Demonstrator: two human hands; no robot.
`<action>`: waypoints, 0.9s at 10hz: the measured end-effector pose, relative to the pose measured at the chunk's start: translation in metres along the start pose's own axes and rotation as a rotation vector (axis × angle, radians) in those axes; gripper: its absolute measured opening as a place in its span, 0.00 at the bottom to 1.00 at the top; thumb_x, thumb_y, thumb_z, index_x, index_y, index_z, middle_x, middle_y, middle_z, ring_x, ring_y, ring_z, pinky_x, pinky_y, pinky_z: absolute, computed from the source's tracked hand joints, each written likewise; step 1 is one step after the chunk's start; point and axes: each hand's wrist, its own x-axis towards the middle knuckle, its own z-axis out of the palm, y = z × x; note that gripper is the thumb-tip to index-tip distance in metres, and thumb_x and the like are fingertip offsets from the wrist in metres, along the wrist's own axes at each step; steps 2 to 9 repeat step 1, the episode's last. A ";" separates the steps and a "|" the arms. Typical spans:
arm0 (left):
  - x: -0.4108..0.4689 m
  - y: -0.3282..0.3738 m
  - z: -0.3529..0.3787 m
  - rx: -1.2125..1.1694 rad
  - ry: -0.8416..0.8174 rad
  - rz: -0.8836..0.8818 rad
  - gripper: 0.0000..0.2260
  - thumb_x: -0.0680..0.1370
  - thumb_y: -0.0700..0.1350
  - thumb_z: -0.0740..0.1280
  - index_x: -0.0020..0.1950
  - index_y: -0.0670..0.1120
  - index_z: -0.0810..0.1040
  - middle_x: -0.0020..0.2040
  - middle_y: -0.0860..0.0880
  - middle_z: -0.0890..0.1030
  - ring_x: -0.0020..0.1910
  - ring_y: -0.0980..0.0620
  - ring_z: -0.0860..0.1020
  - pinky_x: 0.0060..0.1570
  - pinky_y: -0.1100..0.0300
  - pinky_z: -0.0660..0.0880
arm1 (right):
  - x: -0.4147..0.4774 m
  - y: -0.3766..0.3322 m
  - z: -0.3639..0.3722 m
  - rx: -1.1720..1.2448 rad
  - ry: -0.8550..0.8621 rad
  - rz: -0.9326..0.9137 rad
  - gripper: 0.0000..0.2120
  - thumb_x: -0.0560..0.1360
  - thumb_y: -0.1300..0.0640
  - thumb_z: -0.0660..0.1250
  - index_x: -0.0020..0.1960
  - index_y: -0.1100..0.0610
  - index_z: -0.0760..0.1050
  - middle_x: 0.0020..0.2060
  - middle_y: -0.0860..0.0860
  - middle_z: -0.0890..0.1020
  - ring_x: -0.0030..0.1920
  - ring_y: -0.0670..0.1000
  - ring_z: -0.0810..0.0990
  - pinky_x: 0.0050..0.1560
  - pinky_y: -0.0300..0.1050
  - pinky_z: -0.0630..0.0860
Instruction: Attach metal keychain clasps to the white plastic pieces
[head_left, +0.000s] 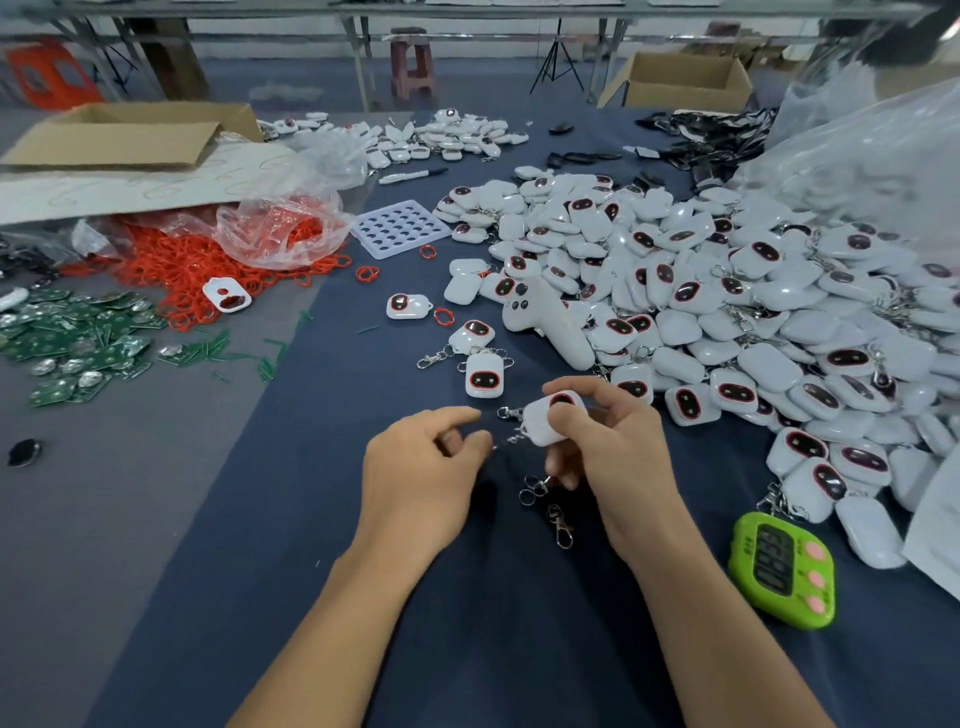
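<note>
My right hand grips a white plastic piece with a dark red-rimmed face, thumb on top. A small metal clasp sticks out at the piece's left edge. My left hand hovers just left of it, thumb and forefinger curled close together near the metal; whether they pinch anything I cannot tell. A spare metal clasp with rings hangs below my right hand's fingers over the blue cloth. Two white pieces with clasps attached lie just beyond my hands.
A large heap of white pieces fills the right side. A green timer lies at the near right. Red rings, green circuit boards, a white perforated tray and a white handle-shaped part lie to the left and middle.
</note>
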 end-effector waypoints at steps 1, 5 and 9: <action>-0.001 -0.001 -0.007 -0.172 0.044 -0.085 0.08 0.75 0.47 0.73 0.43 0.63 0.86 0.33 0.58 0.81 0.35 0.61 0.78 0.37 0.75 0.70 | 0.006 -0.017 -0.030 0.092 0.280 -0.024 0.16 0.79 0.63 0.69 0.65 0.50 0.80 0.46 0.55 0.85 0.36 0.50 0.85 0.38 0.45 0.81; -0.001 -0.001 -0.007 -0.172 0.044 -0.085 0.08 0.75 0.47 0.73 0.43 0.63 0.86 0.33 0.58 0.81 0.35 0.61 0.78 0.37 0.75 0.70 | 0.006 -0.017 -0.030 0.092 0.280 -0.024 0.16 0.79 0.63 0.69 0.65 0.50 0.80 0.46 0.55 0.85 0.36 0.50 0.85 0.38 0.45 0.81; -0.001 -0.001 -0.007 -0.172 0.044 -0.085 0.08 0.75 0.47 0.73 0.43 0.63 0.86 0.33 0.58 0.81 0.35 0.61 0.78 0.37 0.75 0.70 | 0.006 -0.017 -0.030 0.092 0.280 -0.024 0.16 0.79 0.63 0.69 0.65 0.50 0.80 0.46 0.55 0.85 0.36 0.50 0.85 0.38 0.45 0.81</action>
